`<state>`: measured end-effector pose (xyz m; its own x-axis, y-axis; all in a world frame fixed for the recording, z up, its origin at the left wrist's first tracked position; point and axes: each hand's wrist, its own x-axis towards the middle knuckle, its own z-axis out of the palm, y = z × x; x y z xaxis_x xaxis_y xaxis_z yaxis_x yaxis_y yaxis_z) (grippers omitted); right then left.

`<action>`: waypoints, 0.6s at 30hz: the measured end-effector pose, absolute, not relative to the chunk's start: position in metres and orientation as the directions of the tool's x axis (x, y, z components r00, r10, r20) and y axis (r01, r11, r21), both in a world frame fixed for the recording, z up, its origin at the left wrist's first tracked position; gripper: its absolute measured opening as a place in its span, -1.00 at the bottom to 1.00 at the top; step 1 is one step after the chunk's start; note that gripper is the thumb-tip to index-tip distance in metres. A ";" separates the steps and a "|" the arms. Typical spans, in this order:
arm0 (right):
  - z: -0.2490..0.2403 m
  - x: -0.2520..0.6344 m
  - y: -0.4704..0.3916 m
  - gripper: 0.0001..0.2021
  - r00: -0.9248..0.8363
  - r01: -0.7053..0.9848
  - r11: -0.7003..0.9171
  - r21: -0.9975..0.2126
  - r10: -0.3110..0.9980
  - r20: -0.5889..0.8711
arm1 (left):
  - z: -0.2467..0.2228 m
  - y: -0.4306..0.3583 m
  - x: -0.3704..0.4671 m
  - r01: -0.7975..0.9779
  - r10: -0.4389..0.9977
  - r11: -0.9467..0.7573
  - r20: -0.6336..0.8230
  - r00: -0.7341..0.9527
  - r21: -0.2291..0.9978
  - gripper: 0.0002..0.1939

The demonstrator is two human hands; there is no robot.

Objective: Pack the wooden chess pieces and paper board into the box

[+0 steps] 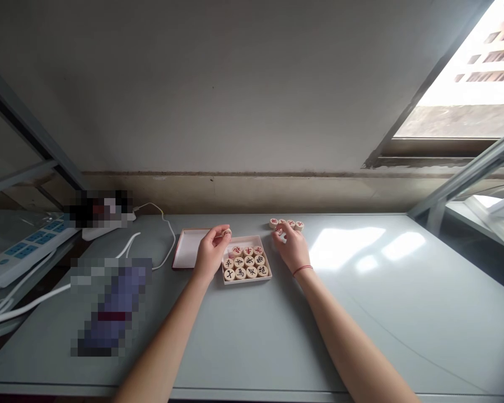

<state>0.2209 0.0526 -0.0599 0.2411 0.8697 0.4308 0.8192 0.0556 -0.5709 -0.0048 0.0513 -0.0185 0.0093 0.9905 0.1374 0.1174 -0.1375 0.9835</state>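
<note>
An open box (247, 281) on the grey table holds several round pale pieces, with black characters in the front rows and red ones behind. My left hand (212, 249) pinches a round piece (227, 232) above the box's back left corner. To the right of the box, my right hand (292, 246) has its fingers closed on another piece (279, 231) with a red mark. Just behind that hand stands a short row of red-marked pieces (274, 223). The box lid (189, 249) lies left of the box, partly hidden by my left hand.
A white power strip (29, 246) and white cables (37, 305) are at the left. A blurred purple item (120, 305) lies on the table's left part. Behind the table (252, 341) rises a wall, with metal frame bars at both sides.
</note>
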 end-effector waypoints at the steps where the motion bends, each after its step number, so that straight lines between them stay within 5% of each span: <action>1: -0.064 0.224 0.054 -0.88 0.241 0.828 0.031 -0.560 0.882 0.406 | -0.019 0.051 -0.005 0.130 0.992 -0.126 0.126 0.007 0.983 -0.68; 7: -0.050 0.211 0.047 -0.80 0.190 0.800 0.195 -0.567 0.814 0.548 | -0.017 0.044 0.000 0.309 0.977 -0.211 0.198 0.076 0.927 -0.60; 12: -0.021 0.165 0.024 -0.75 0.003 0.633 0.457 -0.625 0.806 0.592 | -0.015 0.033 0.007 0.562 0.844 -0.529 0.463 0.270 0.636 -0.67; 18: -0.021 0.154 0.021 -0.84 0.102 0.584 0.427 -0.691 0.805 0.584 | -0.019 0.033 0.008 0.610 0.780 -0.609 0.522 0.345 0.507 -0.60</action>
<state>0.1544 0.0213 -0.0205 0.1023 0.8053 0.5840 0.5836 0.4268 -0.6908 0.0082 0.0331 -0.0187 0.3455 0.7800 0.5218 0.6099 -0.6092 0.5068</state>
